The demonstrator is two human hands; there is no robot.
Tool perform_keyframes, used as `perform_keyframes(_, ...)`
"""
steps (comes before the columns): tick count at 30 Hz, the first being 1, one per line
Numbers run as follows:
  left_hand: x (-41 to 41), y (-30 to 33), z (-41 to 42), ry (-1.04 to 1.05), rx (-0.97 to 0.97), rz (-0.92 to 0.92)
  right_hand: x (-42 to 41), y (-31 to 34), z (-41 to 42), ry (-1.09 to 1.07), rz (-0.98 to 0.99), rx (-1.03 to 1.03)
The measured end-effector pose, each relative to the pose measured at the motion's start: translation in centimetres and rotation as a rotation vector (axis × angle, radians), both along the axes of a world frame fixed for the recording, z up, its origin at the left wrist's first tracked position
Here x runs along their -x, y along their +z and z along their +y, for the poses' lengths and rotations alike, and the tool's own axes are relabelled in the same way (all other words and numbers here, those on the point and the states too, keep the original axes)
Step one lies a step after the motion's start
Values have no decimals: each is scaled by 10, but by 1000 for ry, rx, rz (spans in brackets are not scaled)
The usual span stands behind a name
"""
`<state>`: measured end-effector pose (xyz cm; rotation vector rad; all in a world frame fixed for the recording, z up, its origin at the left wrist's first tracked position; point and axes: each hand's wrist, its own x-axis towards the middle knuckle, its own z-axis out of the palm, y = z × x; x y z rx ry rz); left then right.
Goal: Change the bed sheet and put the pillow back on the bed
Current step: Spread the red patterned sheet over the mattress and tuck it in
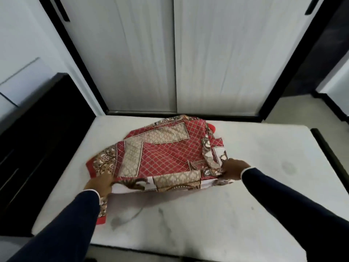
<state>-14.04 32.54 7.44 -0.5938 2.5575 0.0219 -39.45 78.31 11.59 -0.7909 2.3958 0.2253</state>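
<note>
Head view: hands [100, 183] gripping sheet [160, 156]

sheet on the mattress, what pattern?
Red diamond lattice with beige patterned patches and brown floral borders on the bed sheet; head view, the only one.

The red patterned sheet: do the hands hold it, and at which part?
Yes. The left hand and the right hand each grip the near edge of the folded sheet, one at each end.

The folded sheet [160, 156] is red with a cream diamond lattice, beige patterned panels and brown floral borders, the bare mattress [245, 205] white with grey stains, the sleeves [283, 190] navy, the wardrobe doors [175, 53] pale grey, black-framed.
</note>
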Motion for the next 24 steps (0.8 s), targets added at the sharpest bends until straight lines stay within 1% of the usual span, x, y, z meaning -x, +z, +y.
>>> perform_keyframes(2, -27, -38, 11, -62, -99, -152, -30, -32, 12, -25, -45, -37)
perform_keyframes(4, -50, -64, 32, -92, -98, -255, -65, -49, 22, -45, -102, -95)
perform_keyframes(5, -58, -74, 41, -87, -82, -277, -81, -54, 25, -60, -130, -133)
perform_keyframes(7, -78, -81, 55, -90, -119, -302, -113, -54, 27, -85, -210, -213)
perform_keyframes(10, -106, -86, 47, -65, -170, -386, -147, -52, 21, -76, -301, -296)
perform_keyframes(13, -131, -100, 21, -91, -202, -394, -169, -67, 18, -26, -311, -330)
perform_keyframes(15, -138, -99, 19, -141, -254, -410, -179, -80, 23, 0, -381, -326)
perform_keyframes(16, -138, -91, 25, -148, -295, -398, -182, -84, 24, -13, -421, -300)
perform_keyframes(17, -137, -85, 30, -99, -339, -360, -184, -86, 25, -38, -443, -264)
perform_keyframes(18, -133, -85, 31, -98, -369, -302, -187, -87, 26, -64, -441, -217)
perform_keyframes(20, -120, -85, 34, -115, -427, -244, -190, -90, 27, -119, -417, -144)
perform_keyframes(22, -105, -86, 42, -62, -493, -205, -190, -90, 29, -142, -401, -103)
perform_keyframes(24, -91, -86, 52, -73, -538, -178, -188, -90, 30, -158, -402, -63)
